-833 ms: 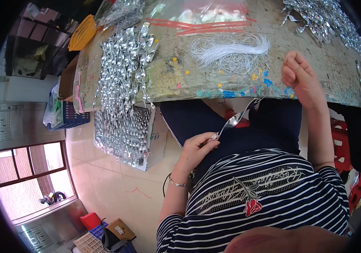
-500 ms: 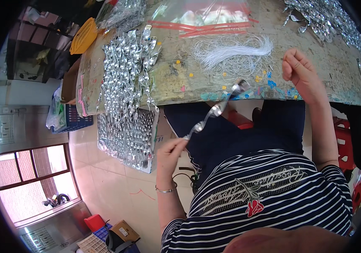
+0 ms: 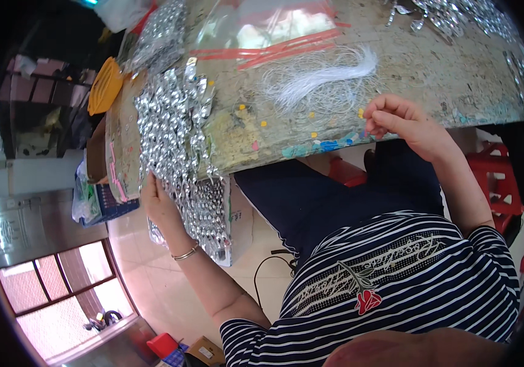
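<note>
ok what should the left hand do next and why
Probably pinch one silver piece off the heap: the left hand lies open on the silver foil pieces at the table edge, gripping nothing, while the right hand waits curled near the white threads.

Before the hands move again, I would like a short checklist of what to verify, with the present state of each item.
1. Left hand rests on the hanging pile of silver pieces: ok.
2. Left grip closed on one piece: cannot tell, the fingers lie flat at the pile's edge.
3. Right hand at the table edge, fingertips pinched together: ok.
4. Something held in the right pinch: cannot tell, too small to see.
5. White thread bundle lies on the table beside the right hand: ok.
6. Pile secure on the table: not ok, part hangs over the edge.
</note>
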A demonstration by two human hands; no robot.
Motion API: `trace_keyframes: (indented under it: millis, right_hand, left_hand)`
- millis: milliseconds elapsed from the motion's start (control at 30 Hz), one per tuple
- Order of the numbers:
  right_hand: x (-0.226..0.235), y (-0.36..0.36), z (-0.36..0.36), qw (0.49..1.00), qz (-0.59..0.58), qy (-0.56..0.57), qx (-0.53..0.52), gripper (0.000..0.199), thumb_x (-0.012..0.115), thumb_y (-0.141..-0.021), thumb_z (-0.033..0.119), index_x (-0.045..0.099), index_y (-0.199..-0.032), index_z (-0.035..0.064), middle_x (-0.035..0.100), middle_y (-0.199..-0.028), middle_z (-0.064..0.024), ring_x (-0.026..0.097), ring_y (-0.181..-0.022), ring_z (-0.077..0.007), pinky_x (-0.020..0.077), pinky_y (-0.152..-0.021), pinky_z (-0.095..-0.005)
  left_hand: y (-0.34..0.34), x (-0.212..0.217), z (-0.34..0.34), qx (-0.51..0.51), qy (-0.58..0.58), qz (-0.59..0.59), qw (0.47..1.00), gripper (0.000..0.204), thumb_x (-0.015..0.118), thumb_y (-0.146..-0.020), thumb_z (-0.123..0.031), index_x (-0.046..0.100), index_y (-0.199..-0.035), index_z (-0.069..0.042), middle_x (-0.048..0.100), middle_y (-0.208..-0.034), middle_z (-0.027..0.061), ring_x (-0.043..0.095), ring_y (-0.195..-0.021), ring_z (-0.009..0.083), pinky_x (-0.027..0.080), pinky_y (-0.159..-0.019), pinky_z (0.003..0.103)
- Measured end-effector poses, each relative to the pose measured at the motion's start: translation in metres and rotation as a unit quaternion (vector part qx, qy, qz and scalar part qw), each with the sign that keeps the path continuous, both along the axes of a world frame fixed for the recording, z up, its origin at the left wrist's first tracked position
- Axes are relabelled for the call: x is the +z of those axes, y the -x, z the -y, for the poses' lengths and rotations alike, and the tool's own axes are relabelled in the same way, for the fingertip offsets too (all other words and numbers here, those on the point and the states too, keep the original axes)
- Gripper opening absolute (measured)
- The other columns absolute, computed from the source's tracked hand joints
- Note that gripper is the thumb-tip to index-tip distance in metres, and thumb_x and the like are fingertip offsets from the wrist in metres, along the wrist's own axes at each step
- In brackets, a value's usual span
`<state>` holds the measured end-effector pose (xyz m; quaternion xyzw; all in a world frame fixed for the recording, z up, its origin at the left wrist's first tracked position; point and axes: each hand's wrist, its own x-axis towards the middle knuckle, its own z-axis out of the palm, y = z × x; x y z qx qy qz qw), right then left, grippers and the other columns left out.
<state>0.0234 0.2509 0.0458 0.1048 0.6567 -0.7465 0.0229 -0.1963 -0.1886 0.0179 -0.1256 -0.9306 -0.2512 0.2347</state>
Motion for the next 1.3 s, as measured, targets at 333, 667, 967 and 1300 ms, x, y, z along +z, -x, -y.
trace_keyframes:
  millis: [333,667,967,1300]
  right_hand:
    - [-0.012,-0.002,-0.009,0.999,0.028,-0.015,-0.017,0.016,0.053,-0.096,0.016,0.06,-0.105,0.0035,0.063,-0.09,-0.0013,0.057,-0.084,-0.0081,0.0463,-0.078,-0.0238]
    - [-0.029,0.001,-0.1,0.937,0.039,-0.294,-0.183,0.026,0.053,-0.097,0.024,0.064,-0.107,0.0033,0.062,-0.092,0.0016,0.053,-0.08,-0.0074,0.045,-0.077,-0.0227]
    - [-0.085,0.058,-0.215,0.777,-0.028,-0.57,-0.266,0.044,0.062,-0.087,0.02,0.051,-0.127,0.0034,0.05,-0.124,-0.0157,0.059,-0.095,-0.0248,0.0479,-0.085,-0.0345]
    - [-0.124,0.09,-0.294,0.656,0.024,-0.71,-0.255,0.052,0.068,-0.081,0.022,0.052,-0.129,0.0132,0.042,-0.136,-0.0276,0.049,-0.118,-0.043,0.0445,-0.097,-0.0442]
  left_hand:
    - [0.024,-0.017,-0.013,0.043,0.206,-0.027,0.977,0.045,0.057,-0.087,-0.012,0.051,-0.129,0.004,0.059,-0.108,0.0284,0.056,-0.099,0.0417,0.043,-0.087,0.046]
    - [-0.058,-0.01,-0.073,0.024,0.051,-0.162,0.985,0.035,0.06,-0.09,-0.008,0.058,-0.123,0.003,0.058,-0.118,0.022,0.053,-0.108,0.0351,0.041,-0.093,0.043]
    - [-0.121,-0.028,-0.148,-0.079,-0.05,-0.057,0.994,0.023,0.058,-0.09,0.0,0.065,-0.112,0.003,0.06,-0.11,0.0148,0.056,-0.102,0.0261,0.045,-0.089,0.036]
    - [-0.143,-0.032,-0.178,-0.203,-0.082,0.03,0.975,0.019,0.062,-0.086,0.003,0.069,-0.104,0.001,0.063,-0.1,0.0117,0.059,-0.092,0.0215,0.047,-0.081,0.029]
